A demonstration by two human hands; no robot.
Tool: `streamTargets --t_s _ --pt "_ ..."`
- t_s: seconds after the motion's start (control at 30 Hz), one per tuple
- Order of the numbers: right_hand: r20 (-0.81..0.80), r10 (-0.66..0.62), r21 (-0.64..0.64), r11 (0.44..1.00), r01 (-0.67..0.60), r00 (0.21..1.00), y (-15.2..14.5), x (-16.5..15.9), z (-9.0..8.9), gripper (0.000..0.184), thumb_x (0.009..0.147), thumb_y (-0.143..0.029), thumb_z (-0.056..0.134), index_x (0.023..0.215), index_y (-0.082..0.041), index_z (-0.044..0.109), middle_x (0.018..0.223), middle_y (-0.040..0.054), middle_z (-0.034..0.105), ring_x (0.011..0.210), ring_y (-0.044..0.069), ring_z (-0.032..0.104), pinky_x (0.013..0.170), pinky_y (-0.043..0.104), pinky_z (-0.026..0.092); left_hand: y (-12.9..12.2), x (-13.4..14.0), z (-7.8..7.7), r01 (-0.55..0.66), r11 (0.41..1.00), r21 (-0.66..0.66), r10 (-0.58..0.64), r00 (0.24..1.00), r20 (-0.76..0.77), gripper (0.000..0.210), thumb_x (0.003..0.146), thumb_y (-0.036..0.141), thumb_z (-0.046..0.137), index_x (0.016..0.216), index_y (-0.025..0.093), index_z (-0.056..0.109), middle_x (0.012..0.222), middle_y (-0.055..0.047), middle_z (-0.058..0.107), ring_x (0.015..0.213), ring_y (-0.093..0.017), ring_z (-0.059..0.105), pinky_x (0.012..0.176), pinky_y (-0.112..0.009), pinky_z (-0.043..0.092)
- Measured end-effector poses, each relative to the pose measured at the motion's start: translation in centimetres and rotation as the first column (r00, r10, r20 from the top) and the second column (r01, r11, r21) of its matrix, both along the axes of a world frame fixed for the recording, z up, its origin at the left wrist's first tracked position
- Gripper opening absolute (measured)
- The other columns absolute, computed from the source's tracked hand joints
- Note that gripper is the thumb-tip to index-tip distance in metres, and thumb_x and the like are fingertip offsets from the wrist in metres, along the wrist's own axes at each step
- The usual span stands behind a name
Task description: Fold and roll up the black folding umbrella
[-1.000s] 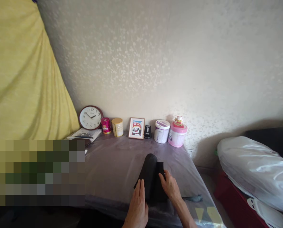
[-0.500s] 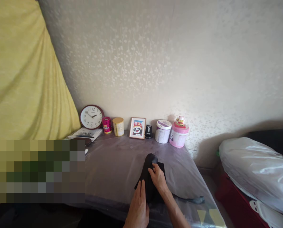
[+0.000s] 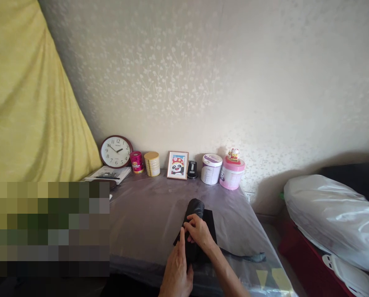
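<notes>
A black fabric roll (image 3: 194,206) lies on the table, pointing away from me, with a flat black panel (image 3: 209,225) spread under its right side. My left hand (image 3: 177,262) grips the roll's lower left side, its fingers fairly straight and the thumb at the near end. Over the roll's middle, my right hand (image 3: 199,233) has its fingers bent and closed on the fabric close to my left fingertips. What exactly lies beneath the right fingers is hidden. A dark strap (image 3: 249,256) trails to the right across the table.
The table (image 3: 141,218) has a shiny cover. Along the wall stand a clock (image 3: 116,152), a pink tin (image 3: 137,162), a yellow-lidded can (image 3: 152,165), a panda picture frame (image 3: 177,165), a black object (image 3: 192,170) and two tubs (image 3: 211,170). A plastic-wrapped bundle (image 3: 333,214) sits right.
My right hand has shifted down and left along the roll, nearer to my left fingertips. My left index finger is raised a little. The view has turned slightly.
</notes>
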State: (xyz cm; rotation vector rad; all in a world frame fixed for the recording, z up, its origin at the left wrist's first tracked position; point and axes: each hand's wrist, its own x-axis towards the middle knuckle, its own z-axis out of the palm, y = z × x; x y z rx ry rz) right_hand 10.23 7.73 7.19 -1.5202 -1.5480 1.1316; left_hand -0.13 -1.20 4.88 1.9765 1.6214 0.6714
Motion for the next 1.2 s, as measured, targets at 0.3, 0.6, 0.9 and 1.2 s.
streamTargets --t_s 0.3,0.6,0.9,1.2 --pt "0.094 0.089 0.096 0.991 -0.098 0.992 -0.1 0.1 0.4 0.015 0.083 -0.023 0.04 0.086 -0.019 0.055 0.066 -0.0016 0.068 0.04 0.01 0.058 0.039 0.018 0.042 0.6 0.0 -0.9 0.01 0.996 -0.088 -0.023 0.989 -0.143 0.086 0.068 0.009 0.042 0.14 0.011 -0.004 0.141 -0.015 0.032 0.128 -0.022 0.034 0.105 -0.034 0.028" --pt "0.364 0.061 0.607 0.741 -0.286 0.93 -1.4 2.1 -0.4 0.023 0.089 -0.023 0.043 0.096 -0.022 0.065 0.103 0.0049 0.067 0.109 0.02 0.053 0.096 0.036 0.039 1.2 -0.3 -3.0 0.036 0.995 -0.097 -0.053 0.983 -0.178 0.081 0.066 0.01 0.041 0.139 0.003 0.008 0.143 -0.017 0.03 0.129 -0.023 0.032 0.106 -0.029 0.024" --pt "0.48 0.099 0.556 0.734 -0.39 0.872 3.2 2.5 -2.3 0.03 0.092 -0.021 0.036 0.1 -0.024 0.064 0.111 0.0025 0.065 0.12 0.018 0.044 0.107 0.047 0.018 1.6 -0.8 -3.3 0.035 0.993 -0.109 -0.054 0.981 -0.185 0.083 0.064 0.011 0.041 0.139 0.002 0.007 0.141 -0.016 0.034 0.129 -0.024 0.033 0.105 -0.031 0.025" --pt "0.523 0.022 0.514 0.789 -0.336 0.852 8.3 2.7 -2.6 0.032 0.091 -0.022 0.037 0.087 -0.025 0.068 0.103 0.0004 0.068 0.117 0.017 0.048 0.103 0.04 0.026 1.5 -0.8 -3.2 -0.01 0.989 -0.15 -0.013 0.988 -0.153 0.084 0.064 0.012 0.044 0.14 0.007 0.008 0.142 -0.014 0.033 0.13 -0.025 0.031 0.105 -0.034 0.025"
